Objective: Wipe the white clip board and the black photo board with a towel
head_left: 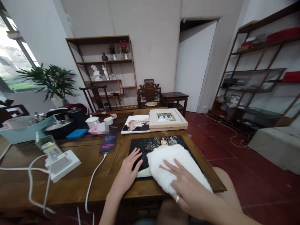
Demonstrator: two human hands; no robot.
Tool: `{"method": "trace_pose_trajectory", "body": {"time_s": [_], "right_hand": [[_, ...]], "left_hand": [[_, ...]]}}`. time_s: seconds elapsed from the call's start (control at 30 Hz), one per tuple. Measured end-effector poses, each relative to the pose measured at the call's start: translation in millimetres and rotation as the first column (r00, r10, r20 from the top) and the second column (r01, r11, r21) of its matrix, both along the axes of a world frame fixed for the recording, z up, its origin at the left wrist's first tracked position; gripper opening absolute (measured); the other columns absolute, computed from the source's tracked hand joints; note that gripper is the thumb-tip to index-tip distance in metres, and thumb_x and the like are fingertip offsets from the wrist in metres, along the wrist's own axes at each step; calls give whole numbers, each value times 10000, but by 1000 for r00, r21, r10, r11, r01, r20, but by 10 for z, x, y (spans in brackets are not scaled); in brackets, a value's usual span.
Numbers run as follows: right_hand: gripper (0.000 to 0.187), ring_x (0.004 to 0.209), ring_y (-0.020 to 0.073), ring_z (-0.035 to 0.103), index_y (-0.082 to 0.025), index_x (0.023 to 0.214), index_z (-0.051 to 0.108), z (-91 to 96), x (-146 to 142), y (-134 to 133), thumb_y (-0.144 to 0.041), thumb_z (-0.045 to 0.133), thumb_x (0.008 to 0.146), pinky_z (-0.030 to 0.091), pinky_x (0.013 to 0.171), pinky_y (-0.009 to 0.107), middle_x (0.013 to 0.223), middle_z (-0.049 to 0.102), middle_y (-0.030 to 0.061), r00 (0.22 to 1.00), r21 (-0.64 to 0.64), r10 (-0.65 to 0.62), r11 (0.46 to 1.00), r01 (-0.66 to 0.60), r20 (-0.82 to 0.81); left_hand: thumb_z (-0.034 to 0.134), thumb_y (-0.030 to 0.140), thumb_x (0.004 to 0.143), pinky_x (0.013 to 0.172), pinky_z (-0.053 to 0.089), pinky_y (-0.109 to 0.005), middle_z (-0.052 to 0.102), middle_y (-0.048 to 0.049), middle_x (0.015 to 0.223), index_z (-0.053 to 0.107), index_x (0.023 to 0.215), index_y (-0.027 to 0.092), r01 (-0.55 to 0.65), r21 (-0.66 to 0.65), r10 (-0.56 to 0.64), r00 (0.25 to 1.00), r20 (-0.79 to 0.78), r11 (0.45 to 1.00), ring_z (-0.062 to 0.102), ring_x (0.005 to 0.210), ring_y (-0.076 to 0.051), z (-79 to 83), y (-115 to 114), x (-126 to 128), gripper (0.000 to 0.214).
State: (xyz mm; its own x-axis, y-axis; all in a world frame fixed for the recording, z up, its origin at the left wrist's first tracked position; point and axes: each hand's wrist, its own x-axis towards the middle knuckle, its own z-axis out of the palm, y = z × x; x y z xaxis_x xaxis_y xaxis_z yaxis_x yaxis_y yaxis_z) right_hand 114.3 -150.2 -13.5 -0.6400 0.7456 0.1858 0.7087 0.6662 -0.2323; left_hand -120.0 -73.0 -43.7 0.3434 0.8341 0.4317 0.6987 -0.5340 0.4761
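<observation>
Low in the middle of the frame, a large dark photo print [152, 145] lies flat on the wooden table [93, 184], near its front edge. The left hand [128, 170] rests on the print's lower left corner, palm down, its fingers [136, 155] spread and flat, gripping nothing. The right hand [187, 184] lies on top of a white fluffy cloth [164, 161] that covers the lower right part of the print; its fingers are stretched out and slightly fanned, pressing on the cloth rather than closing round it. A ring shows on one finger.

The cloth looks soft, light and limp, so it should bunch or slide easily under a flat palm and is best held from above with the whole hand. The print looks thin, stiff and glossy, likely slippery and easy to mark; it seems safest steadied at a corner or taken by its edges.

Just above the print, toward the frame's centre, lie a second print [136, 124] and a pale framed photo [167, 118]. To the left sit a phone [107, 143] on a white cable [92, 179], a white charger box [63, 164], a blue tray [22, 129] and dark pots [61, 126].
</observation>
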Motion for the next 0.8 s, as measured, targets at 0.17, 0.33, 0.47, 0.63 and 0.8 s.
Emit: {"method": "trace_pose_trajectory", "body": {"time_s": [0.17,0.33,0.47,0.63,0.8], "right_hand": [[219,1278,237,281,-119,837,627,74,26,582,-190,422,809,175,1053,444,1264,481,178,995,34,-98,995,99,-15],[337,1241,254,344,-100,893,618,141,-16,1153,-282,334,890,240,998,430,1084,602,193,986,78,-165,984,162,37],[313,1251,281,314,-85,942,611,128,-100,1175,-243,350,873,225,989,468,1155,552,210,969,87,-240,968,234,62],[279,1286,320,226,-104,952,621,124,-236,620,-172,388,815,185,1004,536,1317,417,179,982,27,-176,984,175,68],[236,1315,317,119,-147,894,654,119,-308,-3,-155,467,749,93,1036,560,1406,293,105,991,-82,-67,994,76,114]], "left_hand": [[418,300,866,1029,313,-416,483,-67,1292,541,1156,215,7,2,-7,1000,12,1000,366,1246,-201,3,-2,-2,326],[422,294,865,1026,317,-419,493,-70,1282,554,1143,211,6,6,-7,999,34,1000,375,1240,-205,2,3,-6,318],[417,292,868,1028,314,-415,485,-71,1290,548,1152,211,11,-3,-11,999,33,1000,364,1247,-204,-7,5,-10,323],[410,288,872,1029,310,-423,477,-77,1296,545,1152,203,11,0,-11,1000,29,1000,368,1245,-203,-26,11,-11,323],[396,289,875,1034,304,-420,473,-72,1300,530,1171,195,0,-19,0,1000,7,1000,353,1255,-198,-15,9,-6,338]]}}
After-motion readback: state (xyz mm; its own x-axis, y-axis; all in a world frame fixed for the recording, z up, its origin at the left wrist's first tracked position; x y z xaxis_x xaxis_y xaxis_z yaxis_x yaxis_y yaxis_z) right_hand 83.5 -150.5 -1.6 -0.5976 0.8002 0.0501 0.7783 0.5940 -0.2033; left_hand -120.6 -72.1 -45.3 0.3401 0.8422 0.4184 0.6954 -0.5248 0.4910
